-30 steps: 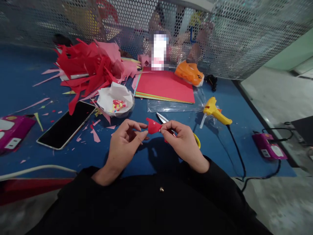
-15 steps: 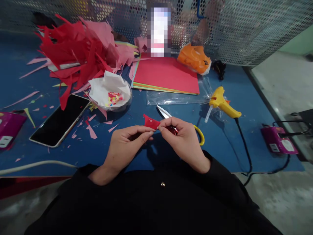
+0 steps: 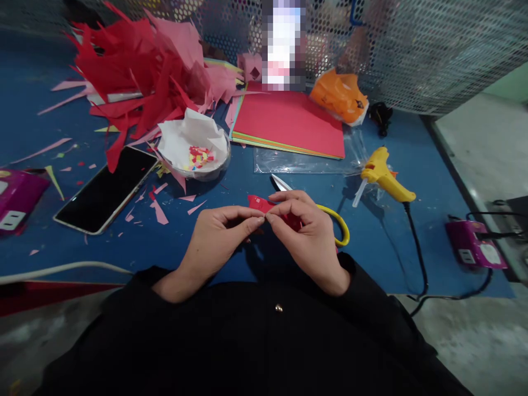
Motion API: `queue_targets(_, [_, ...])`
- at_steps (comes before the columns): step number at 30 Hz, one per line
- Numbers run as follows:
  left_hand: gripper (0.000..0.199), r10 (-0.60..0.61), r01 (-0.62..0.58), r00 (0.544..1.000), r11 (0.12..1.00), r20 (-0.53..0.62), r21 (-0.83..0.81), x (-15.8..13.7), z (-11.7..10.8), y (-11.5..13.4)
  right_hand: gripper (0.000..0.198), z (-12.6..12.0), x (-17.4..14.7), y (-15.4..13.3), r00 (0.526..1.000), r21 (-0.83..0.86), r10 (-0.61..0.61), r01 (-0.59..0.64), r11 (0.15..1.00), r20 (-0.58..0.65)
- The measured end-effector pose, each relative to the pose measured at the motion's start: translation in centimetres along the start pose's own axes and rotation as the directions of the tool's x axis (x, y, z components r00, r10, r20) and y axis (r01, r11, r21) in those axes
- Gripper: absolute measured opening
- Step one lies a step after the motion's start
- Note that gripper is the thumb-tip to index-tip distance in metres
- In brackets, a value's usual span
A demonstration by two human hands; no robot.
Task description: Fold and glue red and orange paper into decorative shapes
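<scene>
A small piece of red paper point(image 3: 258, 202) is pinched between my two hands, just above the blue table. My left hand point(image 3: 220, 237) grips its near edge with thumb and forefinger. My right hand point(image 3: 307, 236) pinches the same edge, its thumb tip touching or almost touching the left one. The paper's far part sticks up behind the fingers; the rest is hidden by them. Behind and under my right hand lies a pair of scissors point(image 3: 341, 225), with a yellow handle loop and the blade tips showing.
Left are a phone point(image 3: 106, 191), a bowl point(image 3: 225, 165) of tiny paper bits, and a heap of red and pink scraps point(image 3: 140, 71). A coloured paper stack point(image 3: 289, 118) lies behind. Right are a yellow glue gun point(image 3: 385, 176), its cord, and a purple power box point(image 3: 474, 245).
My fingertips have come closer together along the paper's near edge, and less of the red paper shows. The whole scene has shifted slightly right as the head turned.
</scene>
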State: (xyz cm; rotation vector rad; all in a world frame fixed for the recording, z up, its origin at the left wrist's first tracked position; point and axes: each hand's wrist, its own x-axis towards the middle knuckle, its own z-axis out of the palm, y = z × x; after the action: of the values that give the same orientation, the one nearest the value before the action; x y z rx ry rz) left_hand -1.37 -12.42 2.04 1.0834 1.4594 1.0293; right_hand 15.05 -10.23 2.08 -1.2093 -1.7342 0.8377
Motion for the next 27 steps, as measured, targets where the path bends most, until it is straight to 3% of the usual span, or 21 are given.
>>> queue_targets(6, [0.011, 0.063, -0.057, 0.995, 0.996, -0.076, 0.071, -0.15, 0.13, 0.34, 0.012, 0.26, -0.29, 0.00, 0.997, -0.109, -0.071, 0.068, 0.992, -0.026])
queue_targets(13, [0.011, 0.057, -0.051, 0.995, 0.996, -0.076, 0.071, -0.21, 0.33, 0.52, 0.013, 0.49, -0.40, -0.11, 0.993, -0.183, -0.110, 0.102, 0.978, -0.037])
queue_targets(27, [0.006, 0.172, -0.161, 0.978, 0.982, -0.116, 0.102, -0.26, 0.45, 0.09, 0.010, 0.56, -0.48, 0.22, 0.981, -0.190, -0.189, 0.176, 0.966, -0.053])
